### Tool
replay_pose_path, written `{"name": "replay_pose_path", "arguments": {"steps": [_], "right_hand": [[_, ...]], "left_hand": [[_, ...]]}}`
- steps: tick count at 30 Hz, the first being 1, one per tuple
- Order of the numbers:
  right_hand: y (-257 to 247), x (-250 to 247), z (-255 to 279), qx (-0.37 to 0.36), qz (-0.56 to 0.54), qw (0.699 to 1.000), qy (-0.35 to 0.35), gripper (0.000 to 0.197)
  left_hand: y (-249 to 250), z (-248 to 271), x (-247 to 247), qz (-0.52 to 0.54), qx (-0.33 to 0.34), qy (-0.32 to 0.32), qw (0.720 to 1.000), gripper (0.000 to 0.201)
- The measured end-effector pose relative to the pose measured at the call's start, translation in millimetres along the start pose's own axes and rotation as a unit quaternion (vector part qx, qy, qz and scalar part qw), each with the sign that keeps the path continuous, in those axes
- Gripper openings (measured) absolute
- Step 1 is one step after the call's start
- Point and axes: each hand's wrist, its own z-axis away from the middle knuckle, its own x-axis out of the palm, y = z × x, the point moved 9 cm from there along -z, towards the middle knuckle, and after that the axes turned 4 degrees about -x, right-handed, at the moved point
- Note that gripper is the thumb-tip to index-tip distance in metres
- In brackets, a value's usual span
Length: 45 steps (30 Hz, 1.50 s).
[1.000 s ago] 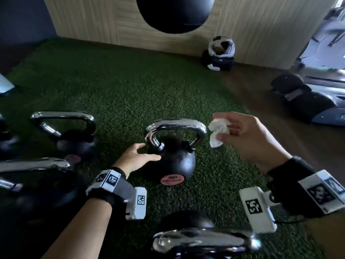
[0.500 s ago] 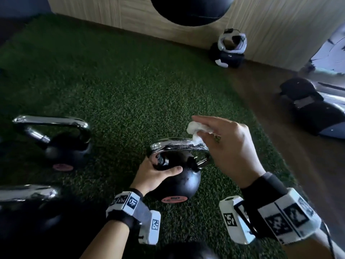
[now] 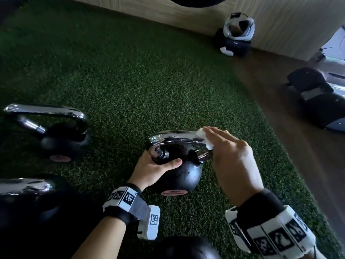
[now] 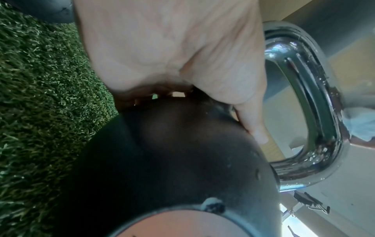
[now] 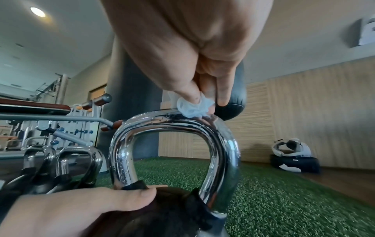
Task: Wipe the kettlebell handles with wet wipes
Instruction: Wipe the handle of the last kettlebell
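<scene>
A black kettlebell (image 3: pixel 183 174) with a chrome handle (image 3: pixel 173 136) stands on green turf at the centre of the head view. My left hand (image 3: pixel 155 169) grips the ball's upper left side, thumb laid across its front. My right hand (image 3: pixel 229 156) pinches a crumpled white wet wipe (image 3: pixel 202 134) and presses it onto the top of the handle at its right end. In the right wrist view the wet wipe (image 5: pixel 191 107) sits between thumb and fingers on the wet chrome handle (image 5: pixel 174 125). The left wrist view shows the ball (image 4: pixel 182 160) under my palm.
Another kettlebell (image 3: pixel 61 135) stands at the left, one (image 3: pixel 24 202) at the lower left, one (image 3: pixel 186 247) at the bottom edge. A white headset on a black case (image 3: pixel 237 36) sits by the wooden wall. Dark gym equipment (image 3: pixel 317 94) lies on the wood floor at right.
My right hand brought the wipe from beside the handle down onto its top, then slid it to the right end. My left hand closed round the ball.
</scene>
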Motion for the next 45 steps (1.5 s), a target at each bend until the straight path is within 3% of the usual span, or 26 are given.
{"name": "replay_pose_path", "arguments": {"steps": [4,8,11,16,19,22,24,30,33,35,37,39,41,45], "right_hand": [[-13,-3,3,-0.012,-0.018,0.999,0.050,0.057],[10,-16,15,0.061,-0.066,0.989,0.116,0.043],[52,-9,25,0.176,-0.086,0.976,0.097,0.026],[75,3,38,0.230,-0.092,0.966,0.076,0.019],[97,35,53,0.302,-0.202,0.931,0.034,0.019],[100,69,62,0.374,-0.369,0.851,-0.012,0.026],[96,85,65,0.389,-0.406,0.826,-0.048,0.028],[107,96,72,0.373,-0.277,0.871,-0.158,0.022],[98,84,72,0.346,-0.290,0.863,-0.228,0.015],[78,72,69,0.319,-0.344,0.845,-0.258,0.012],[53,56,60,0.277,-0.383,0.842,-0.259,0.011],[28,35,41,0.190,-0.366,0.879,-0.240,0.015],[10,19,27,0.136,-0.342,0.906,-0.211,0.025],[-9,-7,7,0.108,-0.302,0.940,-0.112,0.021]], "left_hand": [[6,0,0,0.004,0.019,-0.010,1.000,0.063],[3,1,0,0.015,0.022,0.000,1.000,0.070],[3,2,0,0.010,0.011,0.001,1.000,0.066],[2,4,-1,0.003,0.004,0.003,1.000,0.066],[4,5,1,-0.005,0.009,0.000,1.000,0.066],[5,7,1,-0.013,0.008,-0.001,1.000,0.075],[4,9,-1,-0.022,0.000,0.008,1.000,0.078],[12,28,-10,-0.151,-0.033,0.060,0.986,0.071],[26,48,-16,-0.322,-0.095,0.032,0.941,0.062],[37,60,-27,-0.363,-0.125,0.028,0.923,0.047],[49,67,-21,-0.273,-0.114,-0.021,0.955,0.037],[66,79,-3,-0.103,-0.106,-0.097,0.984,0.039],[80,86,12,0.003,-0.093,-0.145,0.985,0.053],[95,90,24,0.138,-0.083,-0.173,0.972,0.064]]}}
